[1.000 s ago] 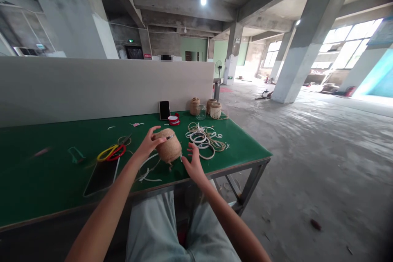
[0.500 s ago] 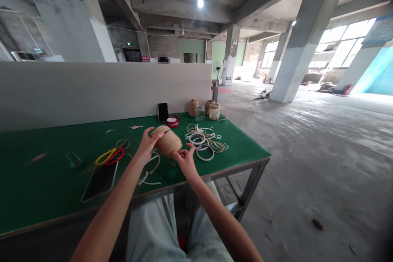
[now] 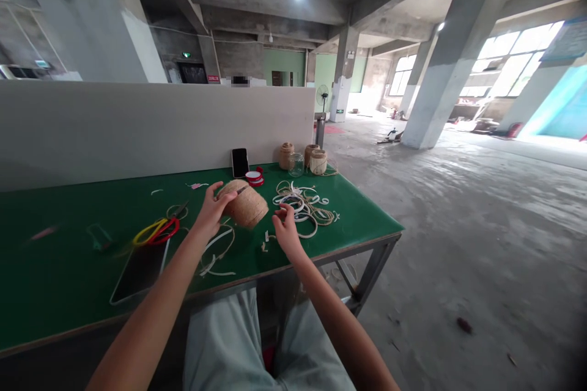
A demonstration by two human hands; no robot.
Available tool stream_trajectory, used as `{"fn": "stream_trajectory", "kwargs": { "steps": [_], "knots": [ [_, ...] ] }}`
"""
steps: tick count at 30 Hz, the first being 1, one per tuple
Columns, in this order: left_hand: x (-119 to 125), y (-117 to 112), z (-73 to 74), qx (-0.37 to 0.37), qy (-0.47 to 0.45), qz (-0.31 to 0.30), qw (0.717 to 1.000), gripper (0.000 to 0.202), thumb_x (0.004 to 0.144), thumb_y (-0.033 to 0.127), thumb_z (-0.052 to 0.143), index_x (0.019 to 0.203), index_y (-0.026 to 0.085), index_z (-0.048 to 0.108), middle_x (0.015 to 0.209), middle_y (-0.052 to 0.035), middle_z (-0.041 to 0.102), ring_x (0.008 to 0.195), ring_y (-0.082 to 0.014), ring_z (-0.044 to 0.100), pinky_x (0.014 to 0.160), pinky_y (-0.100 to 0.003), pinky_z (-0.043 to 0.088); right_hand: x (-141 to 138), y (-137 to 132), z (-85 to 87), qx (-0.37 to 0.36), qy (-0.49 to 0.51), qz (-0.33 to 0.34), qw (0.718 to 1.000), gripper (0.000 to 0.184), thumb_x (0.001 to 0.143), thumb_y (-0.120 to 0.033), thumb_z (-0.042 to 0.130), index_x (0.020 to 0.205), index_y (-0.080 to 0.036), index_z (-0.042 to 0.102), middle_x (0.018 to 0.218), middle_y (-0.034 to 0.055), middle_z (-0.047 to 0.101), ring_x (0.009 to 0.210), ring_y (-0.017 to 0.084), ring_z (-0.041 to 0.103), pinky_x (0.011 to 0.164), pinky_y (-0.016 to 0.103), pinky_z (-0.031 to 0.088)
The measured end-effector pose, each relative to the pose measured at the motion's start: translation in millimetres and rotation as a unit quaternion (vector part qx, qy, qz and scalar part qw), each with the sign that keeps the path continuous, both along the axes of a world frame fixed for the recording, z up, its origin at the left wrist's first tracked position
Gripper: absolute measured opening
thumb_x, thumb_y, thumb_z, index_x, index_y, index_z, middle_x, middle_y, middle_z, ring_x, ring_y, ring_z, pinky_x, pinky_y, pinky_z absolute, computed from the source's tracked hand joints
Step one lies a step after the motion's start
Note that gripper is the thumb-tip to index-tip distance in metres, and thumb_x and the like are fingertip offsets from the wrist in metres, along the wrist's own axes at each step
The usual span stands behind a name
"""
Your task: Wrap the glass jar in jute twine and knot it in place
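Observation:
A brown jar wrapped in jute twine (image 3: 247,208) is held tilted above the table, its wrapped side toward me. My left hand (image 3: 211,211) grips its left end, with the thumb along the top near a dark slit or mark. My right hand (image 3: 287,232) is apart from the jar, just to its right, fingers loosely bent and spaced, with nothing visible in them. Close behind that hand lie several pale rings (image 3: 308,226) tangled with twine and white strips (image 3: 324,200). Under the jar are a loop of twine and white strip ends (image 3: 219,272).
Scissors with red and yellow handles (image 3: 158,232) lie by a dark tablet (image 3: 140,275) on the green table (image 3: 55,275). A phone (image 3: 239,162) leans on the white partition (image 3: 156,128). Red tape rolls (image 3: 254,178), a glass jar (image 3: 296,165) and twine-wrapped jars (image 3: 287,155) stand at the back.
My right hand has come off the jar's lower end and moved slightly right. My left hand still holds the jar. The view has shifted a little.

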State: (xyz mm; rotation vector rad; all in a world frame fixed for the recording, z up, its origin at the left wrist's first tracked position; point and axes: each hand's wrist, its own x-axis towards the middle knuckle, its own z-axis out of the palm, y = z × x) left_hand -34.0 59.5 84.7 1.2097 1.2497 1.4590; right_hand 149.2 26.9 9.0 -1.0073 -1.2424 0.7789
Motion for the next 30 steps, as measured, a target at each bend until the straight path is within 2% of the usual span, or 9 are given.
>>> {"fn": "stream_trajectory", "kwargs": {
  "steps": [3, 7, 9, 14, 18, 22, 26, 28, 30],
  "knots": [
    [-2.9, 1.8, 1.7, 0.004, -0.019, -0.072, 0.997, 0.062, 0.061, 0.038, 0.07, 0.118, 0.027, 0.046, 0.116, -0.0057, 0.052, 0.097, -0.0225, 0.054, 0.067, -0.026, 0.045, 0.2, 5.0, 10.5, -0.017, 0.007, 0.023, 1.0, 0.04, 0.082, -0.036, 0.045, 0.116, -0.016, 0.039, 0.105, 0.0108, 0.052, 0.099, 0.02, 0.053, 0.085, 0.036, 0.045],
    [-5.0, 3.0, 1.7, 0.012, -0.05, -0.164, 0.985, 0.06, 0.062, 0.043, 0.066, 0.116, 0.024, 0.049, 0.117, -0.0068, 0.055, 0.102, -0.0264, 0.054, 0.073, -0.031, 0.048, 1.6, -8.4, 21.1, -0.027, -0.019, 0.08, 0.996, 0.068, 0.07, -0.042, 0.065, 0.127, -0.021, 0.035, 0.126, 0.0116, 0.045, 0.113, 0.023, 0.049, 0.093, 0.038, 0.041],
    [-5.4, 3.5, 1.1, 0.02, -0.063, -0.197, 0.978, 0.064, 0.06, 0.044, 0.067, 0.118, 0.024, 0.049, 0.115, -0.0074, 0.057, 0.103, -0.0284, 0.053, 0.076, -0.034, 0.048, 1.5, -16.0, 25.1, -0.045, -0.042, 0.141, 0.988, 0.082, 0.067, -0.043, 0.069, 0.134, -0.022, 0.026, 0.132, 0.0118, 0.041, 0.119, 0.023, 0.044, 0.099, 0.039, 0.037],
    [-6.4, 3.6, 3.3, 0.033, -0.102, -0.276, 0.955, 0.069, 0.062, 0.041, 0.066, 0.125, 0.026, 0.044, 0.111, -0.0077, 0.059, 0.096, -0.0284, 0.056, 0.075, -0.036, 0.049, -4.6, -18.3, 35.3, -0.056, -0.067, 0.177, 0.98, 0.108, 0.06, -0.042, 0.076, 0.142, -0.022, 0.008, 0.132, 0.0124, 0.042, 0.121, 0.025, 0.043, 0.102, 0.042, 0.034],
    [-9.7, 3.7, 10.8, 0.026, -0.125, -0.288, 0.949, 0.074, 0.061, 0.042, 0.064, 0.129, 0.027, 0.041, 0.104, -0.0074, 0.061, 0.089, -0.0283, 0.059, 0.072, -0.038, 0.049, -14.6, -15.6, 45.7, -0.07, -0.045, 0.24, 0.967, 0.118, 0.061, -0.04, 0.076, 0.142, -0.024, -0.008, 0.125, 0.0102, 0.051, 0.115, 0.024, 0.051, 0.099, 0.045, 0.037],
    [-14.9, 4.4, 22.4, 0.009, -0.111, -0.299, 0.948, 0.089, 0.056, 0.044, 0.067, 0.136, 0.032, 0.03, 0.104, -0.0078, 0.063, 0.09, -0.0306, 0.061, 0.072, -0.042, 0.049, -24.3, -13.0, 52.9, -0.041, -0.053, 0.249, 0.966, 0.118, 0.06, -0.035, 0.077, 0.142, -0.024, -0.009, 0.128, 0.0106, 0.048, 0.116, 0.025, 0.049, 0.099, 0.042, 0.037],
    [-20.8, 14.2, 24.2, 0.013, -0.113, -0.265, 0.958, 0.093, 0.055, 0.043, 0.069, 0.137, 0.034, 0.027, 0.131, -0.0088, 0.049, 0.11, -0.0345, 0.052, 0.082, -0.045, 0.046, -30.0, 0.3, 52.0, -0.021, -0.13, 0.183, 0.974, 0.118, 0.058, -0.035, 0.077, 0.143, -0.025, -0.004, 0.131, 0.0109, 0.044, 0.123, 0.029, 0.041, 0.1, 0.044, 0.034],
    [-23.9, 24.0, 17.8, 0.008, -0.115, -0.225, 0.968, 0.088, 0.055, 0.042, 0.07, 0.134, 0.034, 0.032, 0.13, -0.0064, 0.05, 0.109, -0.032, 0.053, 0.08, -0.04, 0.047, -31.6, 10.8, 48.6, -0.011, -0.179, 0.135, 0.975, 0.115, 0.058, -0.038, 0.075, 0.143, -0.024, -0.001, 0.136, 0.0117, 0.038, 0.127, 0.032, 0.034, 0.102, 0.047, 0.031],
    [-25.7, 34.5, 9.2, -0.016, -0.115, -0.18, 0.977, 0.079, 0.056, 0.039, 0.072, 0.128, 0.033, 0.04, 0.12, -0.0045, 0.058, 0.101, -0.0278, 0.057, 0.075, -0.034, 0.048, -32.6, 22.3, 43.9, 0.002, -0.225, 0.087, 0.971, 0.114, 0.059, -0.04, 0.074, 0.143, -0.023, -0.002, 0.138, 0.0127, 0.036, 0.128, 0.033, 0.032, 0.103, 0.051, 0.026]
  ]
}}
